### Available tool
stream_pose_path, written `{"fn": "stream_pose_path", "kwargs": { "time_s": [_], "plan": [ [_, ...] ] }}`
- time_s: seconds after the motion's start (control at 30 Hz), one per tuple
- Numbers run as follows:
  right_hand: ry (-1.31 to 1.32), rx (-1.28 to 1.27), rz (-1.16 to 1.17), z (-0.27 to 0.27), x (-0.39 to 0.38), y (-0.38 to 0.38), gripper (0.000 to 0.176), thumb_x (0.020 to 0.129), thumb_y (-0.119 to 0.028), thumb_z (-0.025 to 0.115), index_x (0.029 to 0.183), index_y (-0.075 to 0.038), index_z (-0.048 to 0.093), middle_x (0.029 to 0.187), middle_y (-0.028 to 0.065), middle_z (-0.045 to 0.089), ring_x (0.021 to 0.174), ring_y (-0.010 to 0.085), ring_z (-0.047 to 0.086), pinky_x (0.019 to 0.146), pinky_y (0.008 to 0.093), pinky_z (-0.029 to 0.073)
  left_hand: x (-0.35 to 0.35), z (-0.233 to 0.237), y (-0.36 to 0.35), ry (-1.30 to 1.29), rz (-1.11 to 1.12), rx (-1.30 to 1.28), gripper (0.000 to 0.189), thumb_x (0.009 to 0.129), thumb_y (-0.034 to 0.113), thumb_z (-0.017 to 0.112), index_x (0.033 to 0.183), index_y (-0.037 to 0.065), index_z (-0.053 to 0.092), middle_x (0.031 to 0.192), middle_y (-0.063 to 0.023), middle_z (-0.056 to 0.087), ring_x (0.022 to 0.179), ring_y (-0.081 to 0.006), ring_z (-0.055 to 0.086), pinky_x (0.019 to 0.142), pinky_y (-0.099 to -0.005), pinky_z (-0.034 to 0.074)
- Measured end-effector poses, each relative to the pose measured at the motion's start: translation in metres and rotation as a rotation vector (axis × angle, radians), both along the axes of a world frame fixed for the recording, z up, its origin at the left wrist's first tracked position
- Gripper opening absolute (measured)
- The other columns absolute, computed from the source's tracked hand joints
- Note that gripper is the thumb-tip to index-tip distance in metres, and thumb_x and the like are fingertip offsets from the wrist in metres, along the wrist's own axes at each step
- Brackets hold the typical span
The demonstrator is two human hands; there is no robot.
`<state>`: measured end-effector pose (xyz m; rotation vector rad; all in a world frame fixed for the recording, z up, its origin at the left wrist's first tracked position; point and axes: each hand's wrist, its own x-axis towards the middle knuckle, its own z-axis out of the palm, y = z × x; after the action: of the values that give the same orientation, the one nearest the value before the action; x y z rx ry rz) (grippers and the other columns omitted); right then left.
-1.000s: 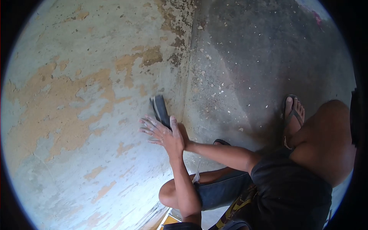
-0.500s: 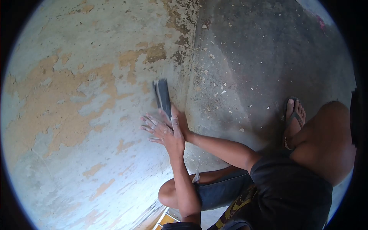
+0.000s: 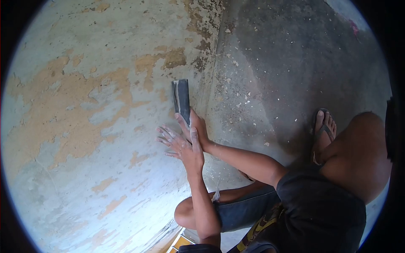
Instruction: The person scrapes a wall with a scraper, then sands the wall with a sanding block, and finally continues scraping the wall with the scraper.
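A dark grey folded piece [image 3: 182, 99] with a pale inner edge points up and slightly left, against or just over the worn wall [image 3: 97, 139]. My right hand [image 3: 199, 130] is closed round its lower end, with the thumb on its left side. Just below and left, my left hand [image 3: 180, 145] has its fingers spread and pale dust on them. Its back faces the camera, and its thumb overlaps my right hand. Whether its palm touches the wall is hidden.
Orange-brown patches show where the wall's coating has peeled. Pale flakes lie on the dark floor [image 3: 270, 84] beside the wall's foot. My sandaled foot [image 3: 325, 130] is at the right, and my bent knee [image 3: 185, 213] is near the wall. Something yellow and white [image 3: 181, 242] shows at the bottom.
My right hand and the grey piece have shifted slightly upward, and the piece stands more upright in view. My left hand has hardly moved.
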<state>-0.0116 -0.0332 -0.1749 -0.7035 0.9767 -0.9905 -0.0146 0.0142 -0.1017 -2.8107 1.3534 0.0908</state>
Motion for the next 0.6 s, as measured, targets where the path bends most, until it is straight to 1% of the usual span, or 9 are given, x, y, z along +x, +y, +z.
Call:
{"fn": "stream_pose_path", "kwargs": {
  "time_s": [0.13, 0.2, 0.27, 0.33, 0.4, 0.43, 0.47, 0.53, 0.6],
  "plan": [
    [0.037, -0.101, -0.052, -0.017, 0.016, 0.060, 0.035, 0.093, -0.036, 0.059, 0.111, -0.006, 0.054, 0.076, 0.0179, 0.065, 0.068, 0.0378, 0.066, 0.056, 0.0456, 0.050, -0.002, -0.006, -0.003, -0.052, -0.002, 0.026, 0.090, 0.095, 0.058, 0.045, 0.156, 0.009, -0.001, 0.163, -0.0130, -0.009, 0.147, -0.0391, -0.016, 0.108, -0.0704, -0.006],
    [-0.013, -0.125, 0.067, -0.020, 0.015, 0.077, 0.034, 0.093, -0.035, 0.060, 0.109, -0.006, 0.054, 0.076, 0.0184, 0.065, 0.068, 0.0373, 0.066, 0.057, 0.0448, 0.050, -0.004, -0.006, -0.006, -0.038, 0.006, -0.006, 0.092, 0.094, 0.060, 0.046, 0.156, 0.008, 0.001, 0.163, -0.0143, -0.007, 0.147, -0.0392, -0.016, 0.108, -0.0693, -0.008],
    [-0.036, -0.101, 0.035, -0.019, 0.017, 0.064, 0.034, 0.094, -0.036, 0.059, 0.109, -0.006, 0.053, 0.076, 0.0181, 0.065, 0.069, 0.0365, 0.066, 0.058, 0.0441, 0.050, -0.006, -0.002, -0.007, -0.035, 0.028, 0.015, 0.092, 0.094, 0.059, 0.046, 0.156, 0.009, 0.000, 0.163, -0.0131, -0.008, 0.147, -0.0387, -0.016, 0.108, -0.0696, -0.006],
    [-0.048, -0.094, 0.001, -0.011, 0.009, 0.025, 0.035, 0.095, -0.037, 0.058, 0.109, -0.005, 0.053, 0.076, 0.0179, 0.065, 0.070, 0.0358, 0.066, 0.059, 0.0433, 0.050, -0.006, -0.001, -0.007, -0.021, 0.046, 0.018, 0.091, 0.094, 0.059, 0.046, 0.156, 0.010, 0.000, 0.163, -0.0120, -0.010, 0.147, -0.0383, -0.016, 0.108, -0.0699, -0.005],
    [0.016, 0.021, 0.015, 0.000, -0.003, -0.005, 0.035, 0.094, -0.037, 0.059, 0.108, -0.005, 0.054, 0.077, 0.0166, 0.066, 0.071, 0.0352, 0.067, 0.060, 0.0433, 0.051, -0.004, 0.000, -0.002, 0.018, 0.023, -0.025, 0.093, 0.092, 0.059, 0.049, 0.156, 0.010, 0.002, 0.163, -0.0146, -0.009, 0.147, -0.0399, -0.016, 0.107, -0.0701, -0.008],
    [0.014, 0.096, 0.200, 0.006, -0.015, -0.008, 0.043, 0.096, -0.037, 0.057, 0.123, -0.004, 0.056, 0.100, 0.0136, 0.070, 0.087, 0.0233, 0.069, 0.072, 0.0364, 0.053, -0.001, 0.000, -0.001, 0.022, 0.014, -0.028, 0.093, 0.092, 0.059, 0.049, 0.156, 0.010, 0.002, 0.163, -0.0146, -0.009, 0.147, -0.0399, -0.016, 0.107, -0.0701, -0.008],
    [0.019, 0.092, 0.187, 0.001, -0.007, 0.005, 0.043, 0.096, -0.037, 0.057, 0.123, -0.004, 0.056, 0.100, 0.0136, 0.070, 0.087, 0.0233, 0.069, 0.072, 0.0364, 0.053, 0.001, -0.002, 0.000, -0.014, 0.010, 0.002, 0.092, 0.093, 0.060, 0.047, 0.156, 0.011, 0.000, 0.163, -0.0137, -0.009, 0.147, -0.0396, -0.015, 0.108, -0.0702, -0.006],
    [-0.092, -0.085, -0.092, -0.026, 0.030, 0.061, 0.037, 0.091, -0.038, 0.062, 0.108, -0.006, 0.056, 0.078, 0.0152, 0.066, 0.072, 0.0335, 0.067, 0.060, 0.0415, 0.052, 0.000, -0.006, -0.004, -0.045, -0.003, 0.034, 0.092, 0.094, 0.062, 0.044, 0.156, 0.012, -0.002, 0.163, -0.0128, -0.010, 0.147, -0.0392, -0.015, 0.109, -0.0702, -0.004],
    [-0.064, -0.144, -0.047, -0.034, 0.039, 0.080, 0.037, 0.092, -0.036, 0.062, 0.110, -0.005, 0.056, 0.080, 0.0156, 0.066, 0.071, 0.0333, 0.067, 0.059, 0.0409, 0.052, -0.003, -0.007, -0.006, -0.078, 0.022, 0.049, 0.091, 0.094, 0.061, 0.044, 0.156, 0.011, -0.001, 0.163, -0.0125, -0.010, 0.147, -0.0386, -0.014, 0.109, -0.0700, -0.004]
  ]
}}
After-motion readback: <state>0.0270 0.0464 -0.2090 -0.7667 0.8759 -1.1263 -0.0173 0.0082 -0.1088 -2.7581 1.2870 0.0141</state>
